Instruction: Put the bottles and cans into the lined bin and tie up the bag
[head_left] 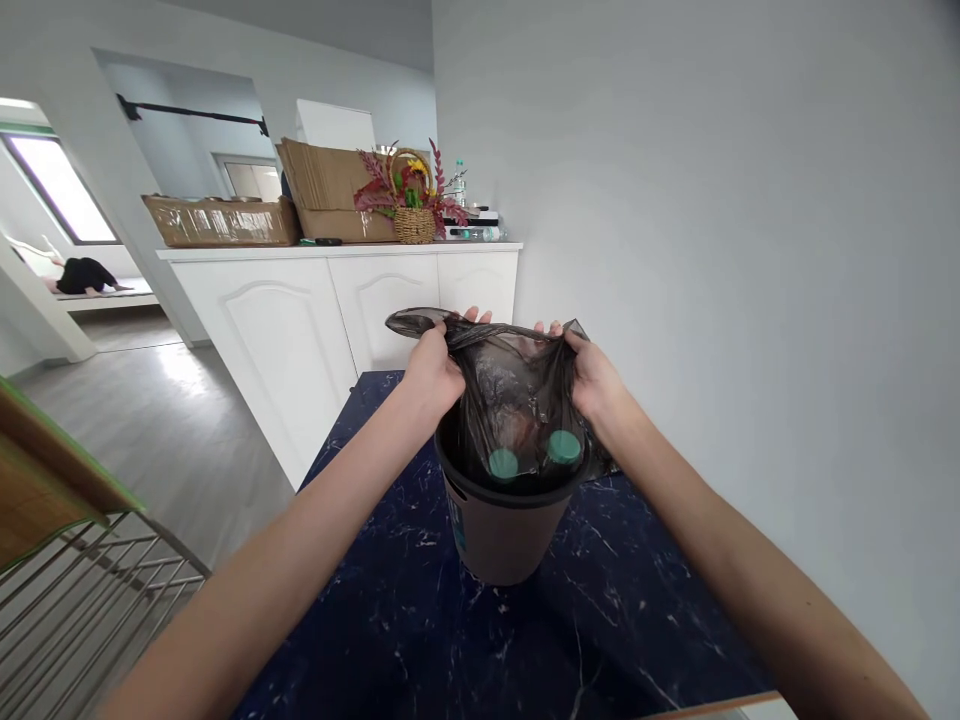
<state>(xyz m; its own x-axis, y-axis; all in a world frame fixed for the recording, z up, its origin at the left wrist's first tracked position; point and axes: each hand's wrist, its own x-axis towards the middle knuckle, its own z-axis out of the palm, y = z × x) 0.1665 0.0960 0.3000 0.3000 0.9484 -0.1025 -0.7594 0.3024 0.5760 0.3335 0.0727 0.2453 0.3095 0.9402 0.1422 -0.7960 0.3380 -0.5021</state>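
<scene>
A grey bin (pixel 510 540) with a dark rim stands upright on the dark blue marbled table. From inside it rises a thin, see-through black bag (pixel 510 385), stretched between my two hands above the rim. My left hand (pixel 437 370) grips the bag's upper left edge, and a loose fold sticks out beyond it to the left. The upper right edge is pinched in my right hand (pixel 589 370). Two green caps, a left one (pixel 503 464) and a right one (pixel 563 447), show low in the bin's mouth; what lies beneath them is hidden.
Beyond the blue table (pixel 405 600), a white cabinet (pixel 285 310) holds cardboard boxes (pixel 225 222), a flower basket (pixel 415 225) and bottles. A wall rises close on the right. A metal rack (pixel 112 590) stands at lower left. A person (pixel 88 275) lies in the far room.
</scene>
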